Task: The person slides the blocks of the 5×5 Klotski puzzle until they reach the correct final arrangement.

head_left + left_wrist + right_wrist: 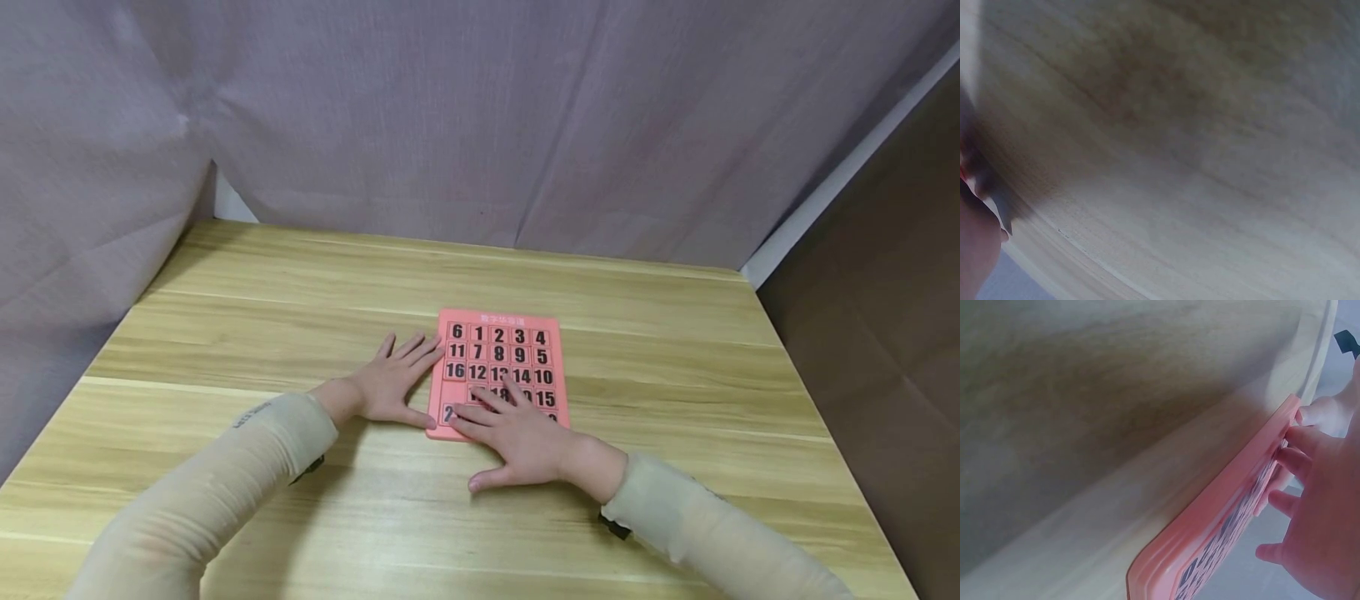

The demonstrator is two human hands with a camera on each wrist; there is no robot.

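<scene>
Nearest, the right hand lies flat with straight fingers spread over the lower rows of the pink number puzzle, gripping nothing; it hides most of the bottom tiles. At its 9 o'clock the left hand rests open on the wooden table, fingertips touching the puzzle's left edge. Readable tiles: 6 1 2 3 4, 11 7 8 9 5, 16 12, 14 10, 15. Pale characters at the frame's 12 o'clock edge are probably a title, too small to read. The left wrist view is blurred.
</scene>
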